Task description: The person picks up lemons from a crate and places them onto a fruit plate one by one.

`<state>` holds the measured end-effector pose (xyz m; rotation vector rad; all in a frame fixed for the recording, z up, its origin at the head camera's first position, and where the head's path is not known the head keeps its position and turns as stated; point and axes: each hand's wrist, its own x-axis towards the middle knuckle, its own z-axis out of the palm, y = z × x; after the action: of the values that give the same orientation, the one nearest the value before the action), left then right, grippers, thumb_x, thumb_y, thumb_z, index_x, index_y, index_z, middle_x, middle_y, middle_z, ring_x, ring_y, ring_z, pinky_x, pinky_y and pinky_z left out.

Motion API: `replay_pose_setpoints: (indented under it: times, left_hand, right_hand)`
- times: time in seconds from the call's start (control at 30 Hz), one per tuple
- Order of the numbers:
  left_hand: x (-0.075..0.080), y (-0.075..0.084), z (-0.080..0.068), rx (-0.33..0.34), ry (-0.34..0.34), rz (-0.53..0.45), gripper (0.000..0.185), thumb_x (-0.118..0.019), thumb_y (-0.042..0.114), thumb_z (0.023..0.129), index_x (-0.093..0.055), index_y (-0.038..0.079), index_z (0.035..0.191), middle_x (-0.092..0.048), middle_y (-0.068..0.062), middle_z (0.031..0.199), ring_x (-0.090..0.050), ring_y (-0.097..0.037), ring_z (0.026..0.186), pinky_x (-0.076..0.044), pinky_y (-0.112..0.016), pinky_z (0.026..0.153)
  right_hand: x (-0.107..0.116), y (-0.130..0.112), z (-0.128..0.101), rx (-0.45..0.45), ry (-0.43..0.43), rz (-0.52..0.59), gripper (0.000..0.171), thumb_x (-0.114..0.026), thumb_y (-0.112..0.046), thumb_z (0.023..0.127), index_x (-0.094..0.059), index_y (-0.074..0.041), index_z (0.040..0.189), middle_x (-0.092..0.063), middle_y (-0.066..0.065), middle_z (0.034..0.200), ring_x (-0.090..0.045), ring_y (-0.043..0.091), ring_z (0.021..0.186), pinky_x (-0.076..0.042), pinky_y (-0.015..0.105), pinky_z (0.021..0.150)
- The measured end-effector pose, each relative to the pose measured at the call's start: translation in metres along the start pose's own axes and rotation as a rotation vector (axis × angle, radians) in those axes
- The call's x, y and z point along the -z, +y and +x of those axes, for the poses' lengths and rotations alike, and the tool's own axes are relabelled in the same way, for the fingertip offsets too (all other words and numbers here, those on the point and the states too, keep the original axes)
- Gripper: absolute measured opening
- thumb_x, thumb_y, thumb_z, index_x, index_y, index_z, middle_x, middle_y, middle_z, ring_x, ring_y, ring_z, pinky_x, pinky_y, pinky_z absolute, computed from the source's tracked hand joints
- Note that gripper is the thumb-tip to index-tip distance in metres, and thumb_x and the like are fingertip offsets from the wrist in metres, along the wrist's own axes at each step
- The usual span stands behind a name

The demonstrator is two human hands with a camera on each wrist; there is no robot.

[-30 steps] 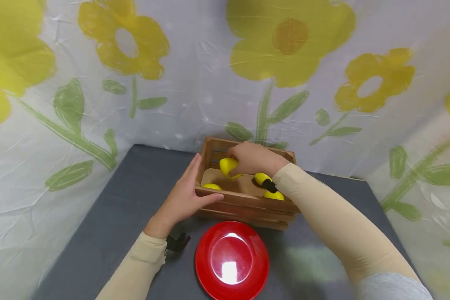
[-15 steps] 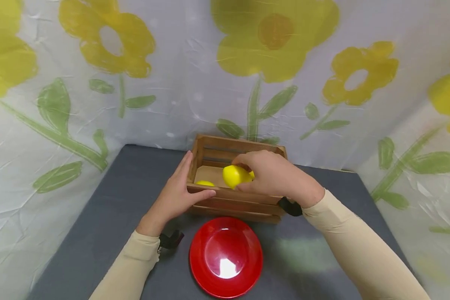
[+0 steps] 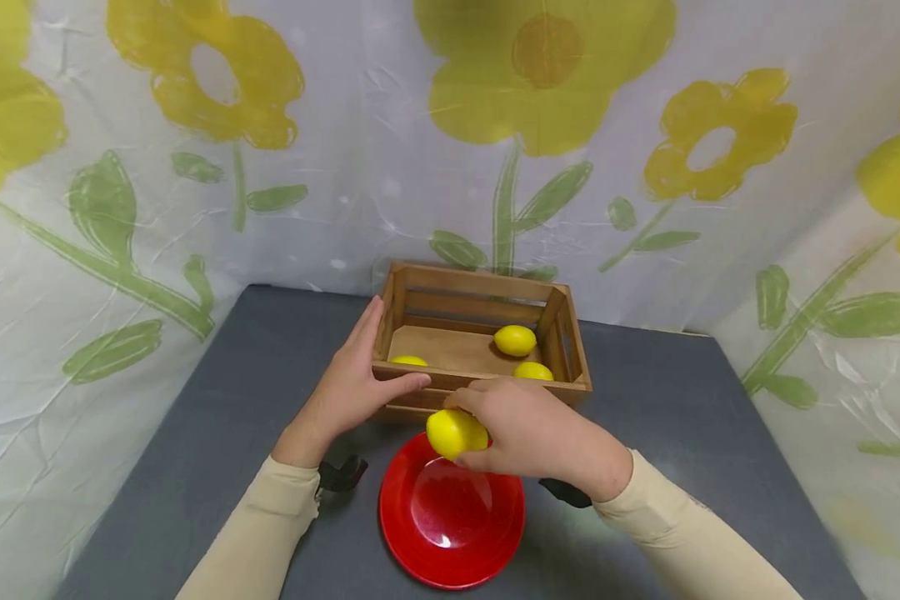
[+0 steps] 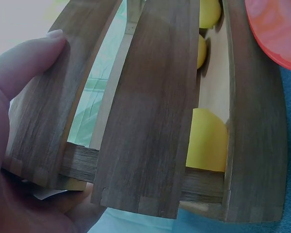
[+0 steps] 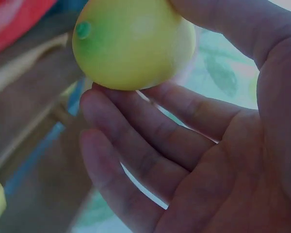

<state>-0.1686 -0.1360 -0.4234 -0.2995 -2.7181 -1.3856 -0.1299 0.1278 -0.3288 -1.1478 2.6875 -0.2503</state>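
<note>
My right hand (image 3: 536,429) pinches a yellow lemon (image 3: 456,433) between thumb and fingers, above the far part of a red plate (image 3: 392,517). In the right wrist view, the lemon's green-tinged tip (image 5: 83,30) shows, and the lower fingers lie off it. My left hand (image 3: 341,396) holds the front left corner of a slatted wooden crate (image 3: 472,277), thumb on the front slat and fingers along the side. Inside the crate lie a lemon (image 3: 515,340) at the right, another lemon (image 3: 534,371) before it, and a third lemon (image 3: 409,360) at the left, partly hidden by the front slat.
A dark grey table (image 3: 645,375) carries the crate, with the plate in front of it. Behind stands a pale curtain (image 3: 360,183) printed with yellow flowers. Black straps (image 3: 342,475) circle both wrists.
My right hand has lifted the lemon out of the crate and brought it toward me, over the plate. My left hand stays at the crate's corner. The view has shifted slightly.
</note>
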Motion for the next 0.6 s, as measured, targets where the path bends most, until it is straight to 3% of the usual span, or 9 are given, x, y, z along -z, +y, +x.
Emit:
replay_pose_setpoints:
  times: [0.33,0.6]
  left_hand:
    - [-0.001,-0.002,0.000,-0.015,-0.001,0.007,0.133,-0.085,0.070,0.082,-0.001,0.026,0.176,-0.002,0.008,0.184,-0.018,-0.031,0.170,-0.028,-0.065,0.132]
    - [0.000,-0.002,0.000,-0.008,-0.003,-0.004,0.134,-0.084,0.074,0.081,-0.001,0.027,0.176,-0.001,0.011,0.183,-0.017,-0.030,0.170,-0.028,-0.066,0.131]
  right_hand:
    - [-0.057,-0.001,0.006,-0.021,-0.032,0.033,0.057,-0.089,-0.043,0.086,-0.073,-0.017,0.134,-0.076,-0.005,0.114,-0.061,0.007,0.087,-0.057,0.024,0.077]
    - [-0.083,-0.004,0.013,-0.035,-0.067,0.032,0.060,-0.092,-0.044,0.082,-0.074,-0.017,0.133,-0.076,-0.005,0.109,-0.060,0.005,0.083,-0.059,0.022,0.076]
